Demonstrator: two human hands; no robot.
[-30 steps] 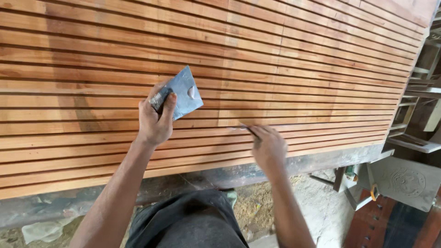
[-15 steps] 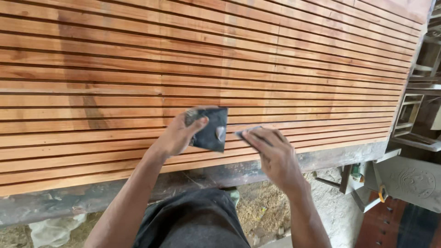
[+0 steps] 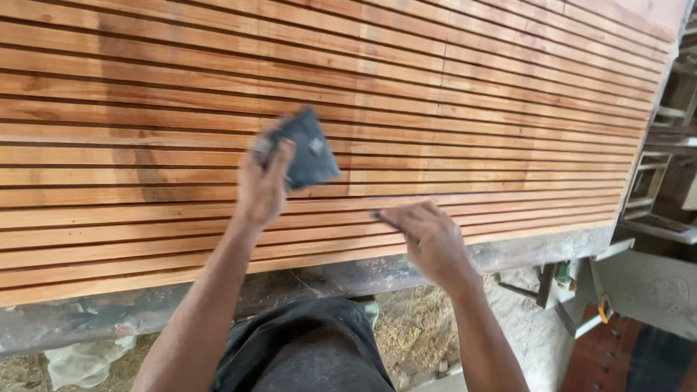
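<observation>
In the head view, the left hand (image 3: 263,185) grips a dark flat scraper blade (image 3: 308,149) raised over the slatted wooden panel (image 3: 508,109), while the right hand (image 3: 428,239) pinches a thin tool I cannot make out, its tip at a groove near the panel's lower edge. Judging by the few pale smears there, most grooves seem still untreated. No packages, labels or signs show; below the panel lie sawdust (image 3: 414,319) and, right, a grey metal plate (image 3: 650,290).
</observation>
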